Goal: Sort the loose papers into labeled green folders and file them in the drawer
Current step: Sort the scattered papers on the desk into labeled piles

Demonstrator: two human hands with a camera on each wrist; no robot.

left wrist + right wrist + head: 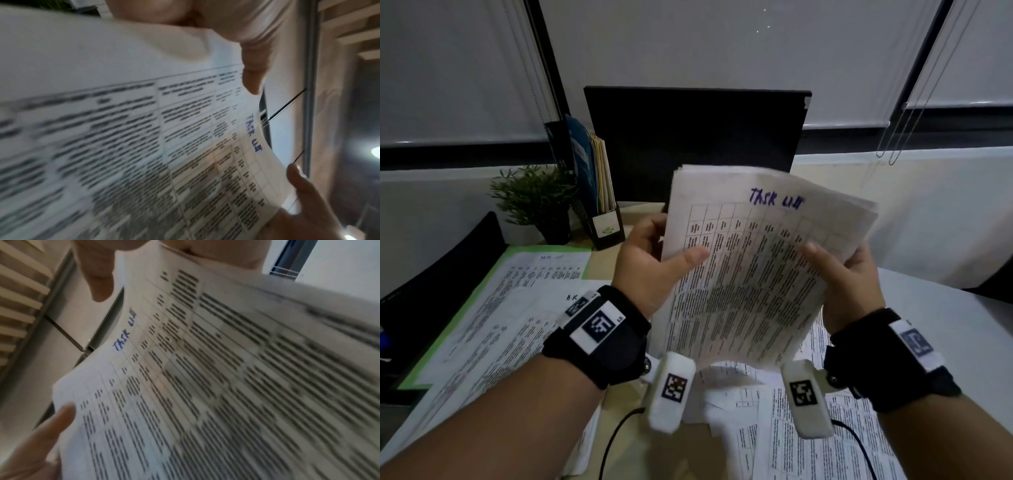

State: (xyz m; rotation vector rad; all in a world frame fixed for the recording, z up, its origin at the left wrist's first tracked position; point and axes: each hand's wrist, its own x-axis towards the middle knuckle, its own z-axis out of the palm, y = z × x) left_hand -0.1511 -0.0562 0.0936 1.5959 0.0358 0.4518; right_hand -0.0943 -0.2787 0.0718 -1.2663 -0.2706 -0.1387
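Observation:
A stack of printed papers (753, 260) is held up over the desk, its top sheet a table headed "TASK LIST" in blue pen. My left hand (654, 260) grips the stack's left edge, thumb on the front. My right hand (849, 274) grips the right edge the same way. The top sheet (144, 138) fills the left wrist view, and the same top sheet (205, 386) fills the right wrist view. An open green folder (431, 356) lies on the desk at left with a "TASK LIST" sheet (544, 274) on it.
More loose printed sheets (808, 445) lie on the desk under my hands. A black monitor (695, 144) stands behind the stack. A potted plant (537, 198) and a black file holder (599, 192) with folders stand at back left. Cables run from both wrists.

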